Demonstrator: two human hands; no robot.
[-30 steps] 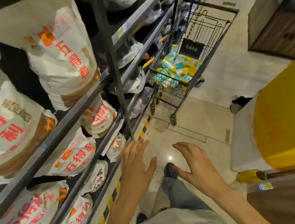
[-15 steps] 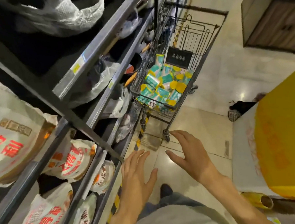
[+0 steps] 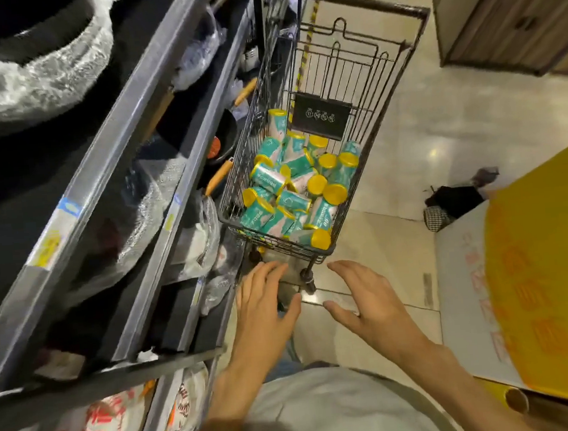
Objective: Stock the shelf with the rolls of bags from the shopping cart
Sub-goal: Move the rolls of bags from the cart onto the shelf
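Two hands, left hand [image 3: 261, 314] and right hand [image 3: 371, 305], spread flat, holding nothing, near the shopping cart [image 3: 326, 251] full of rolls of bags [image 3: 294, 194].

Rolls of bags [image 3: 294, 194] in cart: teal + white wrap w/ white print, yellow end caps. Shopping cart [image 3: 363, 69]: dark wire, black sign w/ white marks. Shelf [image 3: 108, 154] rails grey, yellow/blue tags. Sacks [image 3: 106, 430] white w/ red + orange lettering. Floor [image 3: 436, 101] pale cream tile. Box [image 3: 551, 262] yellow w/ orange print.
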